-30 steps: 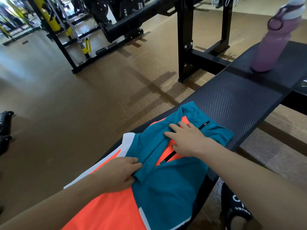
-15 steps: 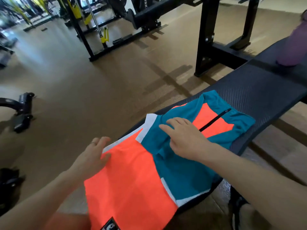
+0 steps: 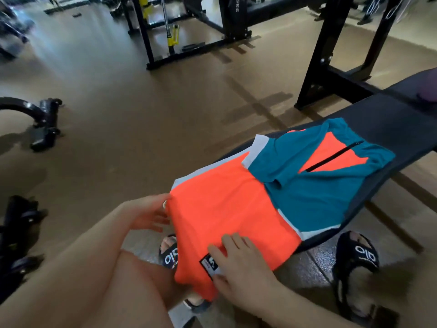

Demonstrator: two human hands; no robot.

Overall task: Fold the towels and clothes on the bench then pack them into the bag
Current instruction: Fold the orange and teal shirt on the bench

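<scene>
One piece of clothing is in view: an orange and teal sports shirt (image 3: 272, 200) with white trim and a short black zipper (image 3: 334, 156). It lies on the black padded bench (image 3: 383, 119), and its orange bottom part hangs off the near end of the bench, over the person's lap. The sleeves look tucked in already, so the shirt is a long, narrow shape. That makes me think the folding of this shirt is about half done.

The right hand (image 3: 238, 263) rests on the orange hem, next to a small black and white label (image 3: 209, 262). Its fingers lie flat on the cloth and the thumb sits at the edge; I cannot tell if it pinches the hem. The left hand (image 3: 147, 214) is at the left edge of the orange part, with its fingers spread and loose, touching the side of the cloth and holding nothing that I can see.

What is left, I think: bring the bottom up over the top, then put the shirt away. No bag and no towels show here, so the packing has not started as far as I can see.

Below the bench are two black sandals (image 3: 359, 254) on the person's feet. Around it are the brown gym floor (image 3: 142, 114) and black weight racks (image 3: 331, 67).
</scene>
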